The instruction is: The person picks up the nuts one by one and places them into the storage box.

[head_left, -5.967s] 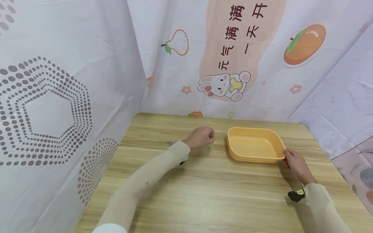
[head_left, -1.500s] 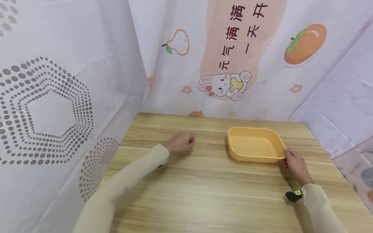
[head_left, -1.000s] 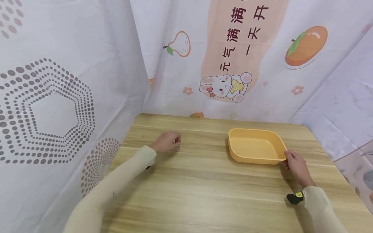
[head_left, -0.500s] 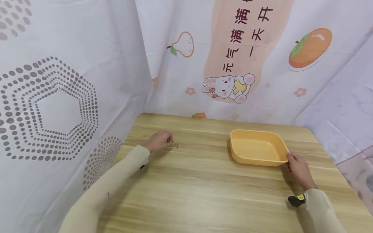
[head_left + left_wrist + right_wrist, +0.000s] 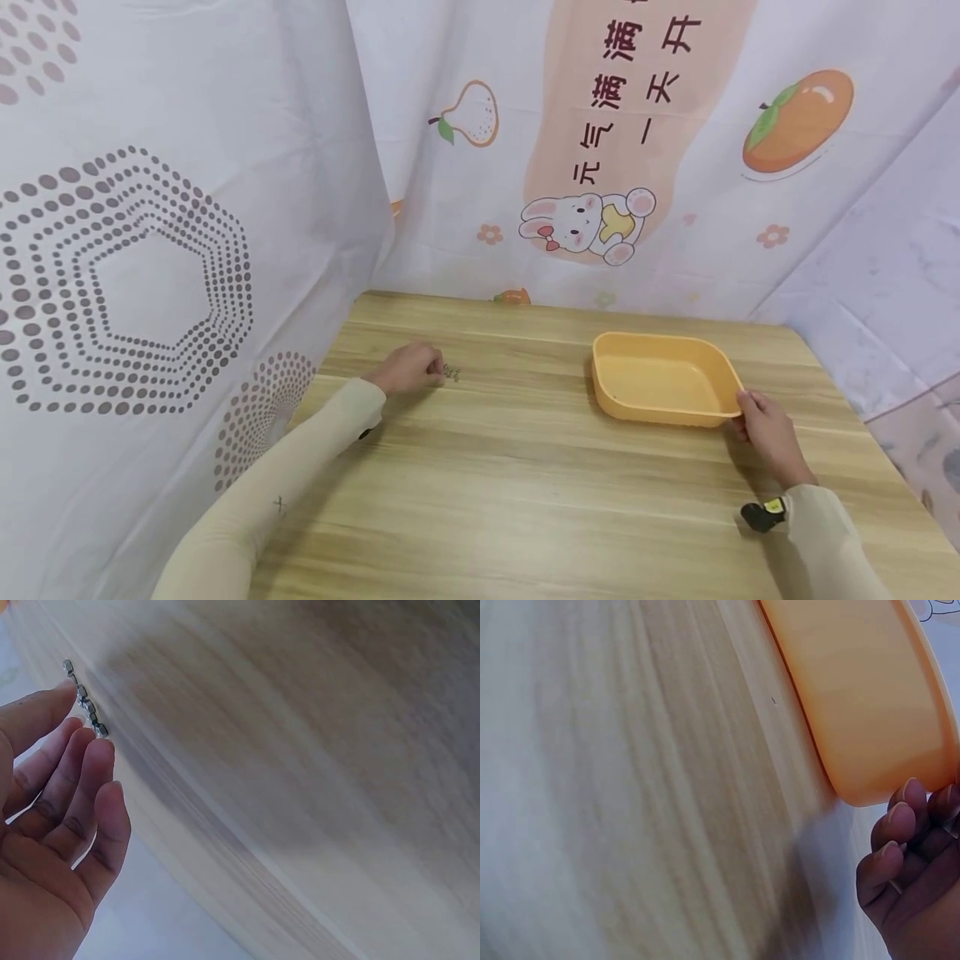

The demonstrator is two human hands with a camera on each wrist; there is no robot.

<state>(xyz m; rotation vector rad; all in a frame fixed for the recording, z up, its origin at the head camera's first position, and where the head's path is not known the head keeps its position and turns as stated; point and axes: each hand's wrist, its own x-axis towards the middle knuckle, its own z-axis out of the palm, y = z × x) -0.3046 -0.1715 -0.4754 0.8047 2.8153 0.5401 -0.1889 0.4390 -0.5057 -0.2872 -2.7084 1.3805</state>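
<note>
My left hand [image 5: 411,368] is low over the table's back left, fingertips beside a small cluster of metal pieces [image 5: 452,373]. In the left wrist view the pieces [image 5: 86,701] look like small hex nuts in a rough row, just beyond my thumb and fingertips. The thumb stands apart from the loosely bent fingers [image 5: 97,761]; no pinch on a nut shows. My right hand [image 5: 767,433] holds the near right corner of the shallow orange-yellow tray [image 5: 663,410], thumb on its rim. A small dark speck [image 5: 615,397] lies inside the tray near its left end.
The wood-grain table [image 5: 510,500] meets a printed cloth [image 5: 450,233] at the back and a dotted white cloth [image 5: 300,167] on the left. A marbled cloth [image 5: 870,292] bounds the right. A small black device [image 5: 763,515] sits at my right wrist.
My left hand has moved left from near the tray to the metal pieces, which show again beside its fingers. A dark speck has appeared in the tray. My right hand keeps its hold.
</note>
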